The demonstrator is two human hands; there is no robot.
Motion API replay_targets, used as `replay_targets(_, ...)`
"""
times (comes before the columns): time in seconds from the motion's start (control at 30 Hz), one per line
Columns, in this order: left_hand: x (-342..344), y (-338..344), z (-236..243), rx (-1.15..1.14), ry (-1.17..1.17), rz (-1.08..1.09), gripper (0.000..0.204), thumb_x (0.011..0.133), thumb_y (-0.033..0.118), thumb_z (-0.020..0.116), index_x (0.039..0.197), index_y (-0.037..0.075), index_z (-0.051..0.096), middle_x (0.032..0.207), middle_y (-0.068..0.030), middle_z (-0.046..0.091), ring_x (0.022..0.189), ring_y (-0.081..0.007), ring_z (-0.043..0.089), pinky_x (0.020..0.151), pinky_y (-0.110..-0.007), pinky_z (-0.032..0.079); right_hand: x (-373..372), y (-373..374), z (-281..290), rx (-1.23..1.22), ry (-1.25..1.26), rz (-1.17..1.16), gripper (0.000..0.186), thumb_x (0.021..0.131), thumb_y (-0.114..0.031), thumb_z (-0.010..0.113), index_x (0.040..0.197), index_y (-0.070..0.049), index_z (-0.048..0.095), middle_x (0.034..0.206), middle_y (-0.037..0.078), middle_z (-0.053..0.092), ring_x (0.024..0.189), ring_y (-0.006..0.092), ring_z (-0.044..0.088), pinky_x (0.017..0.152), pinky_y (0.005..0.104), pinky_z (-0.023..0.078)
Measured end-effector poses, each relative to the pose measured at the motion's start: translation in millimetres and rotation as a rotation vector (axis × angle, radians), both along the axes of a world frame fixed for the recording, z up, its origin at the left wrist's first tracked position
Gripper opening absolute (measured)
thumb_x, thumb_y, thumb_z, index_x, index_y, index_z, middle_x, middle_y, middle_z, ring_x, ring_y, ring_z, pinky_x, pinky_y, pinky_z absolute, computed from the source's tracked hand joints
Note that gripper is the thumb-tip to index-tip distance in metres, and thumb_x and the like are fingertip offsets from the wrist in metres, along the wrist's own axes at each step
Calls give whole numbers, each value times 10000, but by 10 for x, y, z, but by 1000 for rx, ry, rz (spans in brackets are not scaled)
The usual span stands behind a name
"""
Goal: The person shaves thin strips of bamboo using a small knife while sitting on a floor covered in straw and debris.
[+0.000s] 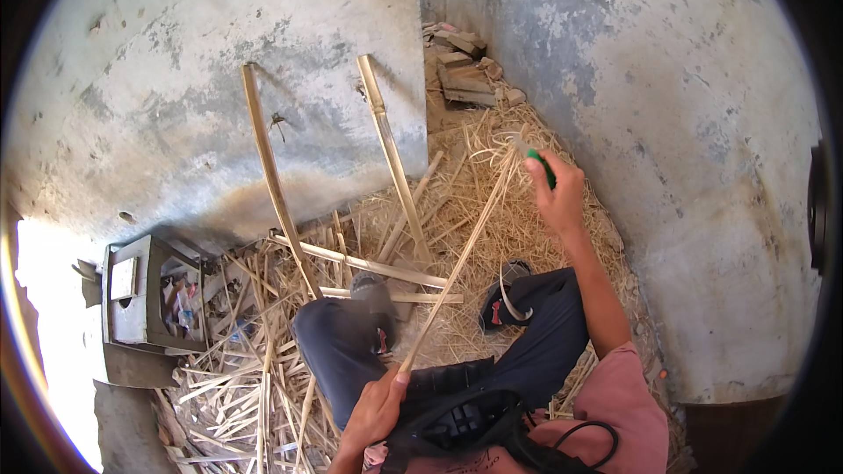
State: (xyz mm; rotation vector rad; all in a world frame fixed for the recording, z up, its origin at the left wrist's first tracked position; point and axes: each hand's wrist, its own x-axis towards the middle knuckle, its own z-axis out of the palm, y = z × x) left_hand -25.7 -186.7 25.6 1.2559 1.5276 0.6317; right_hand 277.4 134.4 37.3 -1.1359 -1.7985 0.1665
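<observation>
My left hand is closed around the near end of a long, thin bamboo strip, close to my lap. The strip slants up and away to the right, and pale curled shavings fan out at its far end. My right hand, arm stretched forward, grips a knife by its green handle. The knife's blade is at the curled end of the strip, partly hidden among the shavings. A loose curl of bamboo hangs beside my right shoe.
Two bamboo poles lean on the peeling wall ahead. Split bamboo pieces lie across the floor before my feet. Shavings and offcuts cover the ground. A worn box-like cabinet stands left; bricks are piled in the far corner.
</observation>
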Motion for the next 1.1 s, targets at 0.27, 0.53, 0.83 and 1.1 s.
replay_targets(0.27,-53,-19,-122,96,111,105,385,1160,312,434,1014,-20,564,726,-257,618,778,-539,622,705,-578,447,60,-66,25,-92,42,-8,445,1103,-456,596,1031,-37,728,621,20,559,512,120,470,477,337,331)
replay_targets(0.53,-23,470,-129,260,20,137,386,1172,283,394,994,-25,542,763,-264,601,790,-531,596,686,-546,430,-648,-781,-210,-134,-59,563,314,1027,-371,738,1094,-68,689,816,78,714,644,187,704,570,334,528)
replay_targets(0.83,160,751,-27,296,121,155,331,1138,274,529,987,-20,533,713,-254,616,723,-515,628,648,-540,465,-806,-982,-116,-267,82,565,272,961,-195,807,1193,-81,724,950,91,750,754,218,754,656,318,568)
replay_targets(1.1,251,728,-68,350,211,130,328,1116,300,591,1007,-6,553,673,-215,586,660,-452,631,615,-501,454,-649,-760,-125,-48,25,410,418,853,4,806,1246,-132,762,1022,87,770,809,244,771,683,329,594)
